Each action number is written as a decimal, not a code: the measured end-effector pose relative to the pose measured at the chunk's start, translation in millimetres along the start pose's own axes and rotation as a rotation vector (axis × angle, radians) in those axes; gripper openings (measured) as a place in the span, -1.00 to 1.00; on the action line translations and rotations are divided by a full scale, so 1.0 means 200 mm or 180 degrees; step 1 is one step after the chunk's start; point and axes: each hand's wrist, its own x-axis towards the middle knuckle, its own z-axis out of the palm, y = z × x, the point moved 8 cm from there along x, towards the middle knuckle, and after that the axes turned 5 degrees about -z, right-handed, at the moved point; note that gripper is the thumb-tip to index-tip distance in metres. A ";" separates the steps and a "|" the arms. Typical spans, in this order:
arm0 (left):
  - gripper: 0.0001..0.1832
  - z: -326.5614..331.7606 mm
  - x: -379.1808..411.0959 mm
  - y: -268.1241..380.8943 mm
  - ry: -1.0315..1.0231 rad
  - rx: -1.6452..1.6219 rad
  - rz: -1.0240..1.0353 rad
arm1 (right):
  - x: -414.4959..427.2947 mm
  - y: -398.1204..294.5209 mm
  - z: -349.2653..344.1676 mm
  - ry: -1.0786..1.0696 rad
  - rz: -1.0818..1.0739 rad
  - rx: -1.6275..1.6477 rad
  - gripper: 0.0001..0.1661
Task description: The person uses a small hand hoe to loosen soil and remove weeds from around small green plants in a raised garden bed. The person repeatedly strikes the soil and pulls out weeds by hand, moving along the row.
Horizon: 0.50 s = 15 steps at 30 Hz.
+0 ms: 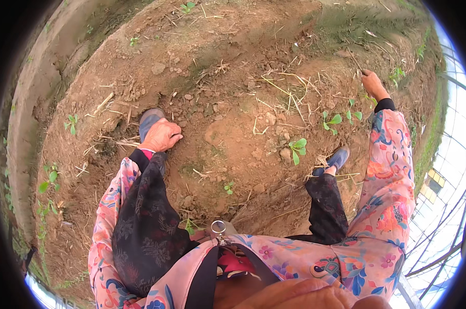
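My left hand (160, 136) is curled in front of the black patterned trouser knee (150, 193), over the grey-blue shoe (150, 117). Its fingers are closed, and nothing shows in them. Out to the right, my right hand (373, 85) grips a thin-handled tool (354, 60) that slants up and left to the soil. At its far end lies a brown flat shape, possibly a blade, hard to tell from the earth. Leafy seedlings (332, 121) grow below the right hand, beside the sleeve. Another seedling (298, 150) stands nearer the right shoe (337, 157).
Dry straw (291, 92) and clods lie over the soil bed (233, 154). Small seedlings (71, 123) grow left of my left foot, and a tiny one (228, 188) between my legs. A furrow (256, 54) crosses ahead. Framed translucent sheeting (457, 112) borders the right side.
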 end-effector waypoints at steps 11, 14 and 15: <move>-0.79 0.01 0.07 0.03 0.0088 -0.0047 0.0199 | 0.12 0.33 -0.11 0.0574 0.0347 -0.0982 -0.68; -0.78 0.02 0.06 0.03 0.0051 0.0000 0.0168 | 0.14 0.29 -0.02 -0.0117 -0.0386 -0.1410 -0.68; -0.78 0.01 0.03 0.03 0.0015 0.0075 0.0100 | 0.14 0.19 0.01 -0.0280 -0.0674 -0.1511 -0.67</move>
